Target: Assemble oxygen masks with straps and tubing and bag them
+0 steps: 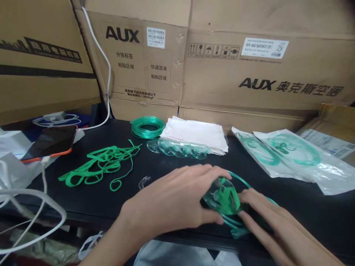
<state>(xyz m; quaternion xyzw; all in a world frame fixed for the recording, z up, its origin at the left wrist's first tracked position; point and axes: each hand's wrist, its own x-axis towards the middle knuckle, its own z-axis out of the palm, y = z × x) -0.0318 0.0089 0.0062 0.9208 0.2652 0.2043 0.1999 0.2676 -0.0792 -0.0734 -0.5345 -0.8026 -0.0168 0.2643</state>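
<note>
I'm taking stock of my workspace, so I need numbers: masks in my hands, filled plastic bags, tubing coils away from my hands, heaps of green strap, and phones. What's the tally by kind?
Mask in your hands: 1
Filled plastic bags: 2
Tubing coil away from your hands: 1
Heap of green strap: 1
Phone: 1
Total: 6
</note>
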